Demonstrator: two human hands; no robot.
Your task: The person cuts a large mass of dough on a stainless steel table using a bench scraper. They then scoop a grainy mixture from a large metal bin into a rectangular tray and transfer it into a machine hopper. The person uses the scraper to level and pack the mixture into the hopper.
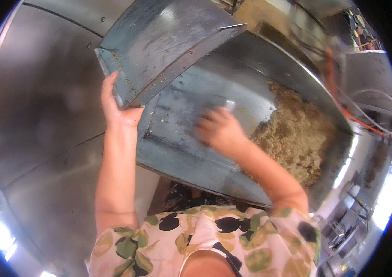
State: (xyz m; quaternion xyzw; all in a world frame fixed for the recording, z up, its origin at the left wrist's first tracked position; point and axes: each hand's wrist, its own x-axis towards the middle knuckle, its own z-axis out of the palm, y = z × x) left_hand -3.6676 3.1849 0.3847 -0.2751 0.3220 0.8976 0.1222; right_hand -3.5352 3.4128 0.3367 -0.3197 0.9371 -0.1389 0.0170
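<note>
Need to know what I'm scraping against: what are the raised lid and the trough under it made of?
The lid looks like sheet metal, dull grey-blue and scuffed, with a folded edge. The trough looks like the same metal: smooth, faintly shiny, streaked. Steel is likely, though the exact metal is unclear.

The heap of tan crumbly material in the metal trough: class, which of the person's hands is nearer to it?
Right. The right hand is inside the trough, just beside the heap; the left hand grips the raised metal flap, farther off.
</note>
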